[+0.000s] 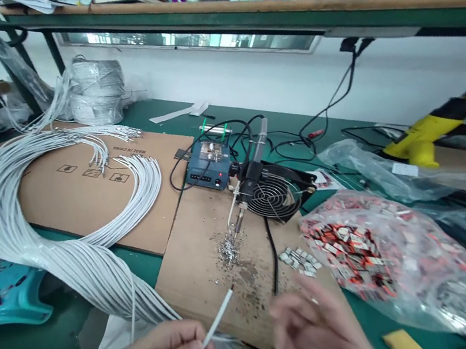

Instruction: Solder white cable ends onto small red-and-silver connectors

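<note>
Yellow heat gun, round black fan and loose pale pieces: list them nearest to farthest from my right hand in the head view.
1. Loose pale pieces, just beyond your right hand
2. Round black fan, farther back
3. Yellow heat gun, far right

Bore on counter, toward left back: wrapped cable coil. Held before it: large cardboard sheet, with cable bundle looped over it and across its front edge. Had left of bundle: tray. Carried at middle: second cardboard sheet, with soldering station at its back edge, fan to station's right, scraps before both, small pieces near its right edge. Kept farther right: bag of parts; behind bag, rightward, heat gun. Ran shelf above back edge.
</note>
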`<state>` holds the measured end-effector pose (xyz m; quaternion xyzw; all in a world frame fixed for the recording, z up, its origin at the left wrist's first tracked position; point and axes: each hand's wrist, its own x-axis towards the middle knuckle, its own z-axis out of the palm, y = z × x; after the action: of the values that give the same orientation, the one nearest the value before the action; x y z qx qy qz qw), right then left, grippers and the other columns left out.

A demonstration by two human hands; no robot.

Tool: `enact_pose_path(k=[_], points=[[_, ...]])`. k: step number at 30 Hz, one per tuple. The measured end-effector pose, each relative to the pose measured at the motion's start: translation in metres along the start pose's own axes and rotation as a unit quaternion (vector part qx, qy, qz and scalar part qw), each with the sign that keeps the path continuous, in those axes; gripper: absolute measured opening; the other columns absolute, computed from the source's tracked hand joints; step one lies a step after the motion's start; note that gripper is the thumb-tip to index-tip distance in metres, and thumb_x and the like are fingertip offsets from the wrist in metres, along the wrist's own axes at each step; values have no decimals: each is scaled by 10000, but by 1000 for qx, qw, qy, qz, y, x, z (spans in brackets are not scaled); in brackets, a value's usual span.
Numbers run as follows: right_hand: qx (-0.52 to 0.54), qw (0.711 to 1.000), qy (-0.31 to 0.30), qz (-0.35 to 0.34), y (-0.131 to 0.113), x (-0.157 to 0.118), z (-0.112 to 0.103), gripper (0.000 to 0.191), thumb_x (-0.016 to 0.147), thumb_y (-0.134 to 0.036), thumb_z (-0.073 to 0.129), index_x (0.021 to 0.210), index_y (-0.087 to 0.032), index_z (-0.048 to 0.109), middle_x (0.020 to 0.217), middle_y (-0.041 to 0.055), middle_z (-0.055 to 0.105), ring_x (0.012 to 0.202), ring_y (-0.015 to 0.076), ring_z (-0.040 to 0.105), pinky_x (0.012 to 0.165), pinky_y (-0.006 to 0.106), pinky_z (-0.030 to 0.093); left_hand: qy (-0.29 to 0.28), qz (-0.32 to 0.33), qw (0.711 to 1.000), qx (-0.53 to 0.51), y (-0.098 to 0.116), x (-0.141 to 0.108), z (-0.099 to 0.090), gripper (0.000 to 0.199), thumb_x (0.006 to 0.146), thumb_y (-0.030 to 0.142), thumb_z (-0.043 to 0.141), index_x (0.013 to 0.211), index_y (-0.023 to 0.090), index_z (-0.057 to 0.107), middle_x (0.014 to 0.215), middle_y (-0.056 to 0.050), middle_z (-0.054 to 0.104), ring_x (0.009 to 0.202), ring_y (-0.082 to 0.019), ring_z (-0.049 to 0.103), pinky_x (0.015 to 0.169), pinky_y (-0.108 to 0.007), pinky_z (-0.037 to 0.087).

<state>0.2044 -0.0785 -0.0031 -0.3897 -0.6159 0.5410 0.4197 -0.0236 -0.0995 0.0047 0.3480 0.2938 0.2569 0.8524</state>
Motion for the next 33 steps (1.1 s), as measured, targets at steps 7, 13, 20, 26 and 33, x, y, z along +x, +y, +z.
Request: enact_pose_path(k=[7,13,20,26,33], points=[[25,995,8,94,10,11,28,208,789,-376,590,736,-174,583,598,-13,468,545,119,419,492,227,334,21,-75,978,192,-6,-4,-3,344,896,475,347,889,163,490,468,104,331,331,-35,238,316,-137,174],[-8,997,-38,73,1,8,34,190,782,-320,558,672,-168,527,578,-17,444,540,119,395,496,235,306,83,21,980,179,-19,14,5,331,820,497,494,876,171,479,593,66,426,423,-39,368,377,-124,293],[-80,995,-59,19,-7,5,35,127,756,-187,582,633,-174,552,567,-16,471,542,121,414,505,241,312,158,102,956,227,-18,22,12,352,773,466,575,658,135,541,499,54,405,415,-53,350,399,-167,269],[107,980,159,-53,-3,5,42,194,797,-201,591,613,-204,530,555,-36,420,496,108,370,457,229,277,171,123,943,258,-19,7,9,326,824,425,525,703,128,579,554,25,460,424,-53,362,408,-174,261],[-47,999,8,-16,-12,8,44,28,712,-190,668,736,-201,658,611,-1,566,515,121,431,479,242,328,200,168,914,309,-16,-3,9,265,858,370,497,762,151,612,561,24,485,432,-61,393,438,-177,306]])
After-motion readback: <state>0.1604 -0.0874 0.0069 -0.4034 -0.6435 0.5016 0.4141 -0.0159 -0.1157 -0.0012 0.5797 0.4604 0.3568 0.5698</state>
